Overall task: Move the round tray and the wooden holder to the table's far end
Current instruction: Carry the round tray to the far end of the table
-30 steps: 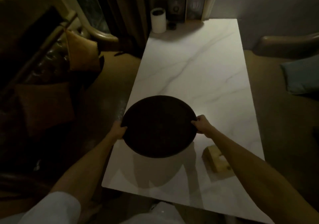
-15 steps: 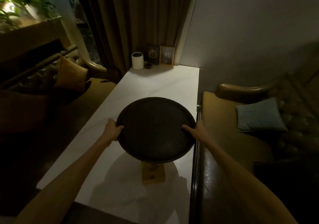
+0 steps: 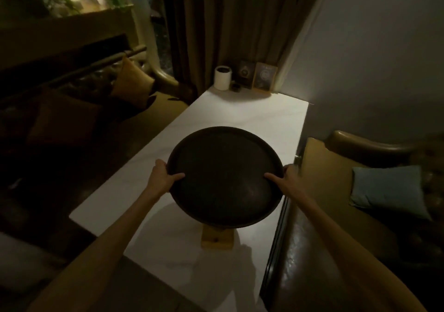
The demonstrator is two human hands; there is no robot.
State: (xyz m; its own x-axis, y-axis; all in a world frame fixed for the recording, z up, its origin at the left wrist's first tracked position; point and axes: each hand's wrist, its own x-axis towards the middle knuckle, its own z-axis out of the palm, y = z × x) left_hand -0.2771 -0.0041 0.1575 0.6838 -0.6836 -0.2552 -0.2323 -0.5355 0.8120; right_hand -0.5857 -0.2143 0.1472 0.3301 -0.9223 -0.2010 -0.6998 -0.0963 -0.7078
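A dark round tray (image 3: 224, 174) hangs in the air above the white marble table (image 3: 242, 117), tilted a little toward me. My left hand (image 3: 162, 176) grips its left rim with the thumb on top. My right hand (image 3: 284, 178) grips the right rim the same way. A small light wooden holder (image 3: 217, 238) stands on the table under the tray's near edge; its upper part is hidden by the tray.
At the table's far end stand a white cylinder (image 3: 223, 78), a small dark item (image 3: 236, 87) and two framed cards (image 3: 264, 78). Sofas flank the table: cushions (image 3: 131, 84) on the left, a blue pillow (image 3: 389, 189) on the right. Curtains hang behind.
The view has lifted and swung toward the far end. The tray stays held by both hands, a little further along the table, and the wooden holder now sits under its near edge.
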